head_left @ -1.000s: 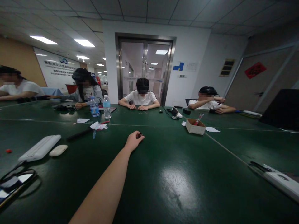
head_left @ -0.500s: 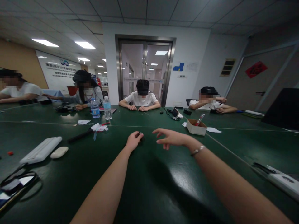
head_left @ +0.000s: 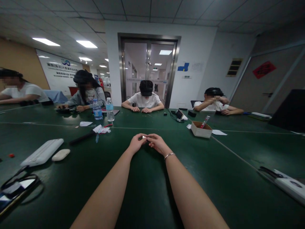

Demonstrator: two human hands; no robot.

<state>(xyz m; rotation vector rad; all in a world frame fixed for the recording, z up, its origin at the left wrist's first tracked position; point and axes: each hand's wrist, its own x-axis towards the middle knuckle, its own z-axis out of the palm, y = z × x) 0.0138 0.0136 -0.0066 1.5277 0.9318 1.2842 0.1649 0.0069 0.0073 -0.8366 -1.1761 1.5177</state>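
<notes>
Left hand (head_left: 136,144) and right hand (head_left: 156,143) pinch 1 tiny white piece (head_left: 144,137) above tabletop (head_left: 214,178); loosened fingertips could drop it.

Both hands meet mid-surface (head_left: 214,190); a cardboard box (head_left: 200,129) sits far right; two bottles (head_left: 109,109) far left; a mouse (head_left: 61,155) near left.

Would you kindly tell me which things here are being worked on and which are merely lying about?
In hand:
left hand
right hand
tiny pale piece pinched between both

Lying about:
white oblong case
brown cardboard box
two clear water bottles
</notes>
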